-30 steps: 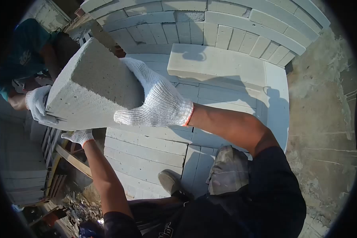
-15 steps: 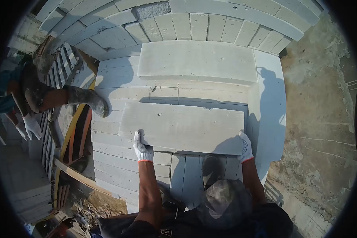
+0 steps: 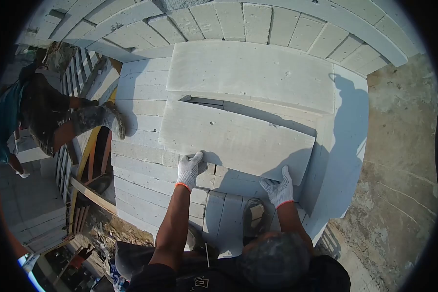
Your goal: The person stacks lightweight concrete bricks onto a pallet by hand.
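Note:
A long pale concrete block [image 3: 233, 138] lies slantwise in front of me, its left end farther away than its right. My left hand [image 3: 189, 170], in a white dotted glove with an orange cuff, grips its near edge left of the middle, thumb on top and fingers hidden below. On the same edge, nearer the right end, is my gloved right hand [image 3: 279, 187], with its thumb up against the block and its fingers bent at the lower edge. A second long block [image 3: 253, 73] lies just beyond, close to the held one's far left corner.
A wall of stacked blocks [image 3: 258, 24] rises at the back. Rows of blocks [image 3: 136, 153] form the surface under me. At left, another person's boot [image 3: 113, 119] rests on its edge beside wooden pallets [image 3: 82, 68]. Concrete ground [image 3: 399, 146] lies at right.
The held block has turned, its left end going away from me and its right end coming nearer. My right hand has shifted from its right end to the near edge.

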The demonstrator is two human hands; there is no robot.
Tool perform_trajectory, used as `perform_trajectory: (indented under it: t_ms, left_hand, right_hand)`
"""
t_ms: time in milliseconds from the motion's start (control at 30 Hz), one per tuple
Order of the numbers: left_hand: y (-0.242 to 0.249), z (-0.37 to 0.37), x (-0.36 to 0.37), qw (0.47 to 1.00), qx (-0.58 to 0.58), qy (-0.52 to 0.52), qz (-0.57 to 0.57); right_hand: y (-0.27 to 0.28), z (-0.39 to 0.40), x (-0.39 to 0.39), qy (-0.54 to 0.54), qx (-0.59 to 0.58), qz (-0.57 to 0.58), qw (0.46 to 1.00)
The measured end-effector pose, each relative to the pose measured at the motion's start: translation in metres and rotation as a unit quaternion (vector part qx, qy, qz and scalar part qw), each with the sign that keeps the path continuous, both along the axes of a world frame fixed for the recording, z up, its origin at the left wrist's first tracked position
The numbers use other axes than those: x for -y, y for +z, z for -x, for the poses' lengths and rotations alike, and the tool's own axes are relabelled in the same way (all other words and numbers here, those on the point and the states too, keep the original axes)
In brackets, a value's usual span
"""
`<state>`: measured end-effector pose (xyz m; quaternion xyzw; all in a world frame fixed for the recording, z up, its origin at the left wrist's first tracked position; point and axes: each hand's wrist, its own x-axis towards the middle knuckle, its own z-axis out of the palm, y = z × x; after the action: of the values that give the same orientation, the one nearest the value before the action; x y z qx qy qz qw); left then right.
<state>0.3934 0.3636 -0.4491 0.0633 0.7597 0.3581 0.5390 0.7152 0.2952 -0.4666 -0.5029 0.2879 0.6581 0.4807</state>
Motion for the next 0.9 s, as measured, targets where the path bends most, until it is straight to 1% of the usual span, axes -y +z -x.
perform_trajectory:
  t_ms: [33,100,133,200,233,300,333,400,433,500,533,567,600,633,667,700,733,767,800,833,867,900]
  left_hand:
    - [-0.001,-0.003,0.000,0.999,-0.019,-0.043,-0.026]
    - [-0.004,-0.004,-0.003,0.999,0.002,-0.044,-0.019]
    - [-0.004,-0.008,-0.005,0.998,0.026,-0.052,-0.037]
    - [-0.002,-0.024,-0.014,0.994,0.069,-0.058,-0.056]
    - [-0.002,-0.028,-0.015,0.994,0.072,-0.052,-0.057]
    - [-0.003,-0.032,-0.017,0.990,0.095,-0.081,-0.060]
    - [-0.003,-0.033,-0.009,0.990,0.104,-0.079,-0.057]
    - [-0.007,-0.026,-0.014,0.984,0.148,-0.079,-0.057]
    - [-0.009,-0.022,-0.011,0.985,0.146,-0.067,-0.060]
    - [-0.006,-0.007,0.001,0.963,0.217,-0.126,-0.094]
    - [0.006,0.003,0.006,0.971,0.193,-0.122,-0.070]
    - [0.002,0.014,0.007,0.984,0.145,-0.061,-0.078]
    - [-0.002,0.033,0.001,0.992,0.087,0.007,-0.093]
    - [0.003,0.051,-0.009,0.987,0.013,0.115,-0.111]
    - [0.001,0.066,-0.018,0.985,-0.112,0.060,-0.120]
    - [-0.001,0.081,-0.027,0.963,-0.244,0.014,-0.111]
    - [-0.016,0.080,-0.038,0.973,-0.155,-0.067,-0.158]
    - [-0.013,0.092,-0.035,0.971,-0.112,-0.106,-0.185]
    - [-0.009,0.106,-0.034,0.965,-0.066,-0.143,-0.211]
    - [0.015,0.121,-0.026,0.974,-0.029,-0.141,-0.178]
    - [0.040,0.140,-0.018,0.979,0.007,-0.144,-0.148]
    - [0.047,0.165,-0.007,0.973,0.063,-0.046,-0.218]
  right_hand:
    - [0.001,0.000,0.001,0.017,-0.006,0.014,1.000]
    - [0.006,-0.007,-0.008,0.057,0.070,-0.095,0.991]
    - [0.003,-0.014,-0.015,0.060,0.069,-0.095,0.991]
    - [-0.010,-0.035,-0.042,0.025,0.114,-0.064,0.991]
    - [-0.014,-0.041,-0.049,0.030,0.117,-0.064,0.991]
    - [-0.013,-0.046,-0.061,0.014,0.093,-0.090,0.992]
    - [-0.005,-0.048,-0.052,0.015,0.101,-0.086,0.991]
    - [0.005,-0.042,-0.059,0.062,0.135,-0.077,0.986]
    - [0.005,-0.041,-0.056,0.074,0.133,-0.080,0.985]
    - [0.004,-0.031,-0.046,0.060,0.141,-0.076,0.985]
    - [0.006,-0.016,-0.040,0.063,0.168,-0.085,0.980]
    - [0.009,-0.002,-0.030,0.072,0.190,-0.102,0.974]
    - [0.009,0.006,-0.022,0.123,0.110,-0.179,0.970]
    - [0.004,0.018,-0.016,0.177,0.055,-0.198,0.963]
    - [0.016,0.043,-0.013,0.236,0.136,-0.134,0.953]
    - [0.035,0.062,-0.008,0.307,0.176,-0.171,0.920]
    - [0.053,0.081,-0.004,0.370,0.220,-0.205,0.879]
    - [0.060,0.102,-0.016,0.390,0.211,-0.225,0.867]
    - [0.066,0.113,-0.023,0.458,0.233,-0.283,0.810]
    - [0.078,0.118,-0.031,0.517,0.260,-0.334,0.743]
    - [0.089,0.131,-0.046,0.555,0.295,-0.397,0.669]
    - [0.115,0.154,-0.057,0.571,0.358,-0.467,0.572]
